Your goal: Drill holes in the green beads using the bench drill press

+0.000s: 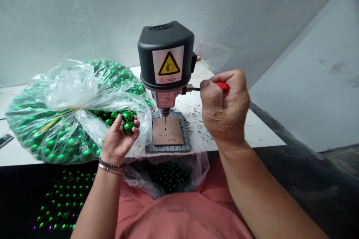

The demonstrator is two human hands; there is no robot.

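My left hand [120, 138] is curled around a few shiny green balls [128, 127] at the torn mouth of a big clear plastic bag [70, 89] full of such balls. My right hand [226, 108] is closed around the red knob [223, 89] on the lever of a small black drill press [166, 52]. Under its chuck, a thin drill bit [165, 120] points down at a small hole in a brown square board [168, 134]. That board lies on the grey slotted base [187, 145]; no ball sits on it.
Dark shavings [196, 123] are scattered over the white table [263, 134]. Below its front edge, an open plastic bag [200, 171] with many green balls rests at my lap. More green balls [67, 201] lie at the lower left. A phone [5, 140] lies at the left edge.
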